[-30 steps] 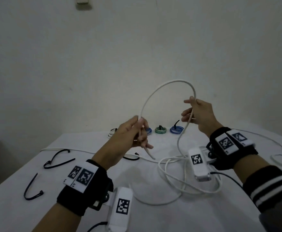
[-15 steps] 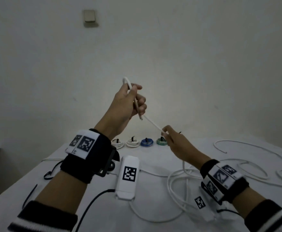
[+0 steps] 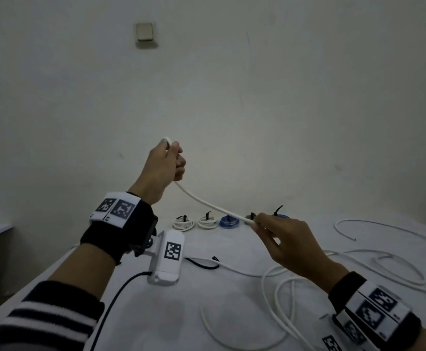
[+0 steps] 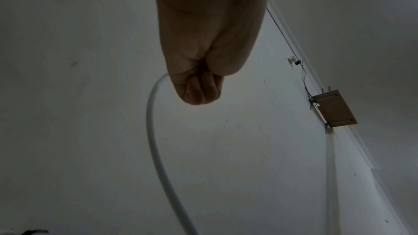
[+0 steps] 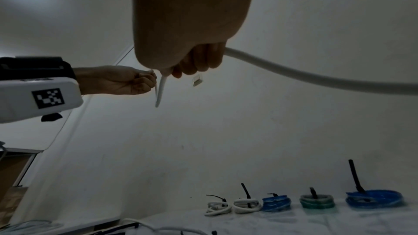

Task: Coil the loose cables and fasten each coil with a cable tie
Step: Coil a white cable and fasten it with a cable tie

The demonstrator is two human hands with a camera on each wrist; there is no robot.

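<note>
Above the table (image 3: 232,295), both hands' fingers (image 3: 179,163) gripping white cable (image 3: 207,202), tied coils (image 3: 228,221) behind

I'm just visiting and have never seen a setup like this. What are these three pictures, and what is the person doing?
No robot here: a person wears cameras. One picture comes from the head, looking down at both hands; the other two look along each wrist. The left hand is raised and grips the end of a white cable; the right hand pinches the same cable lower down, so it runs straight between them. The rest trails in loose loops on the white table. At the back stands a row of finished coils, white, blue and green, each bound with a black cable tie. A loose black tie lies nearby.
</note>
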